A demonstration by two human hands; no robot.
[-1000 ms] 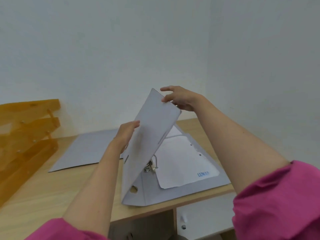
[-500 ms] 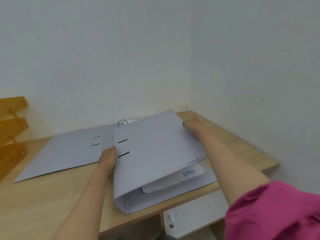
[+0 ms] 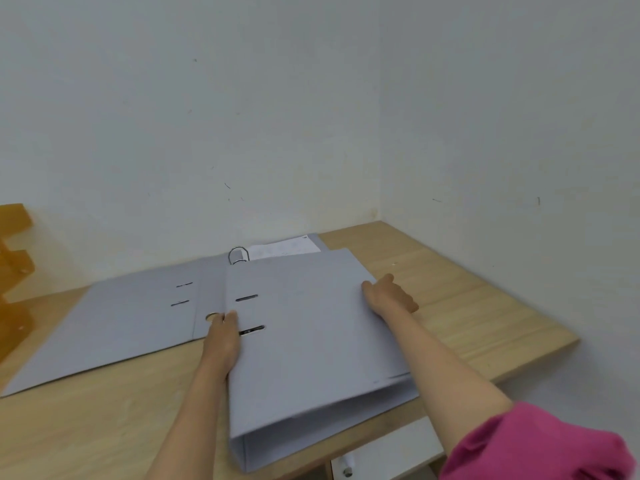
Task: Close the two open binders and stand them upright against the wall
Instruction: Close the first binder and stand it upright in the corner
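We are pressing the near binder [image 3: 311, 344] shut on the desk [image 3: 478, 306]. Its cover is lying flat, its spine is facing left, and its long axis is running from the desk's front edge back toward the wall [image 3: 207, 133]. Our left hand [image 3: 223, 337] is resting at the spine edge, with its fingers [image 3: 230, 318] bent against the cover just beside the two slots; whether they are gripping the spine we cannot tell. Our right hand [image 3: 389, 297] is lying on the cover's far right edge with its fingers curled loosely, clamping nothing.

The second binder [image 3: 114, 327] is lying open and flat behind and to the left, touching the near one, with its metal ring [image 3: 238, 255] standing up and a white sheet [image 3: 284, 249] showing at the back.

For the coming lift, we are judging that the spine is lying directly under the left fingers, so the left hand is the nearer one to tip the binder upright, while the wall is lying straight ahead beyond the open binder.

No legible brand, label or writing is showing on either cover
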